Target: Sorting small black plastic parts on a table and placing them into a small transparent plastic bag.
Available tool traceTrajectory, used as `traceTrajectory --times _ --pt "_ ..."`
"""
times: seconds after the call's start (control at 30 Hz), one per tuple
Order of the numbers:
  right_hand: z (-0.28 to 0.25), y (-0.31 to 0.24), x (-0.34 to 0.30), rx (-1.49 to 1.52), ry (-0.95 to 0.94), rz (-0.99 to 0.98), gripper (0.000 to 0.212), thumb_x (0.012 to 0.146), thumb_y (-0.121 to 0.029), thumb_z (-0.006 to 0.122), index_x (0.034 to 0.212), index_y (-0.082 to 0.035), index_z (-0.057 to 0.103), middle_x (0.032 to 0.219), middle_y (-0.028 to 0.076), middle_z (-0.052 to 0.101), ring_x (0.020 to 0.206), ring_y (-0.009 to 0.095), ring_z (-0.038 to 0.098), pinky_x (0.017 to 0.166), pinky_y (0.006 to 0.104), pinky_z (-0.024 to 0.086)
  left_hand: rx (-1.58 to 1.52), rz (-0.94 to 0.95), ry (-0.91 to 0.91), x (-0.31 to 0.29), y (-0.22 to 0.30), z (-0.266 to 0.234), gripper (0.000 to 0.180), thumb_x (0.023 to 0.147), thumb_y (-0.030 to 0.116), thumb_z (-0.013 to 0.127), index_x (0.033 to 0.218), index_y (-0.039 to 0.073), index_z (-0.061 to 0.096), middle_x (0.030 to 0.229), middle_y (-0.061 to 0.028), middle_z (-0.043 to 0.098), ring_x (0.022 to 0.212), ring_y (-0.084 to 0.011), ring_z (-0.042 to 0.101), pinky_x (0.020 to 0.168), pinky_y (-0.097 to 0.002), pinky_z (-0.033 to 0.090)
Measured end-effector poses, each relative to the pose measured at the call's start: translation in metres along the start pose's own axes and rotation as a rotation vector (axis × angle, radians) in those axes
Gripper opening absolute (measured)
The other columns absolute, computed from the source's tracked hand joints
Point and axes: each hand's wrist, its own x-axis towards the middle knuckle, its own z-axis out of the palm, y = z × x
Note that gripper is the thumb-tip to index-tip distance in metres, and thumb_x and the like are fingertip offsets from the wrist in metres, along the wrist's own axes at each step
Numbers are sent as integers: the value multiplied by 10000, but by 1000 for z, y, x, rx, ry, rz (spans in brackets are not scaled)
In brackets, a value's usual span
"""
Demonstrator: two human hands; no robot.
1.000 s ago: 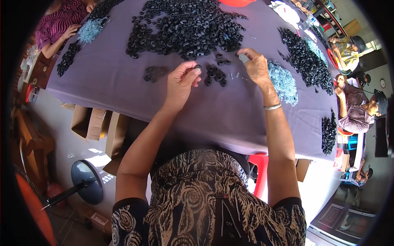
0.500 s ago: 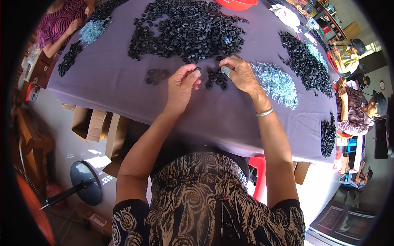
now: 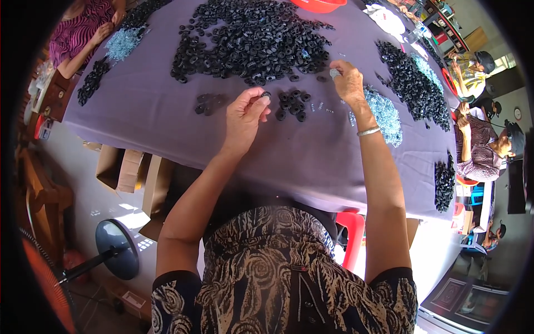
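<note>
My left hand [image 3: 245, 114] is closed in a pinch on a small round black plastic part [image 3: 266, 95], held just above the cloth. My right hand [image 3: 349, 86] is raised to the right, with thumb and forefinger drawn together. A grey covering [image 3: 334, 73] shows at its thumb tip; whatever is pinched there is too small to make out. Between the hands lies a small cluster of black parts [image 3: 292, 104]. A few loose silvery springs [image 3: 323, 107] lie right of it. The pile of pale blue-silver springs [image 3: 384, 117] sits beside my right wrist, partly behind it.
A big heap of black parts [image 3: 250, 44] covers the far middle of the purple-grey tablecloth [image 3: 144, 106]. A few dark parts [image 3: 207, 104] lie left of my left hand. A red basin [image 3: 320, 4] stands at the far edge. People sit at both sides with their own piles.
My right hand has moved away from the small cluster, to the right and slightly farther off. Loose springs now show on the cloth there. My left hand stays nearly still with its black part.
</note>
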Motion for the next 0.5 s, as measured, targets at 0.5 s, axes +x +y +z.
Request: traceTrajectory --times 0.5 --pt "14 -28 11 -118 -258 152 200 788 -130 665 980 -73 666 940 107 678 888 230 646 805 327 497 9 -24 -7 1 -1 3 161 887 68 616 1041 22 623 868 -30 628 690 -86 556 601 -226 462"
